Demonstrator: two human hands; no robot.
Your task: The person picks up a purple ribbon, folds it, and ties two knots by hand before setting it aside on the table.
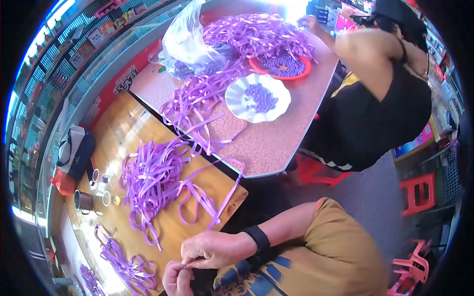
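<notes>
My right hand (205, 250), with a black band on its wrist, is closed in a pinch at the table's near edge. Just below it, my left hand (177, 279) is closed too, its fingertips meeting the right ones. A tiny purplish thing shows between the fingertips, too small to name. A loose purple ribbon (228, 200) runs down from the far table to behind my right hand. Beyond my hands, a large heap of purple ribbons (153, 180) lies on the wooden table (106, 129), with a smaller ribbon bundle (127, 264) to the left.
On the pink-topped table (266, 157) stand a white fluted bowl (237, 106) and a red tray (307, 66), both holding small purple pieces, beside a ribbon pile (256, 34) and a plastic bag (183, 42). A dark mug (84, 201) stands left. A person in black (368, 121) sits at right.
</notes>
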